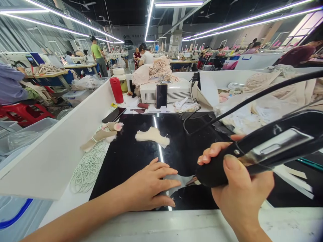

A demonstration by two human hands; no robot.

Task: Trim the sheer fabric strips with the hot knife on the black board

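My right hand [237,188] is closed round the handle of a black corded cutting tool [267,148], whose tip points down to the left at the glossy black work surface [126,154]. My left hand [151,185] lies flat with fingers stretched out, pressing a thin pale piece of material [180,179] right beside the tool's tip. A cream cut fabric piece [152,136] lies further back on the black surface.
Beige strips [101,134] and a coil of white cord [88,168] lie at left by a white side wall [63,134]. Behind stand a red bottle [116,89], two phones, a white box unit [174,92] and fabric piles [252,111]. Other people work at distant tables.
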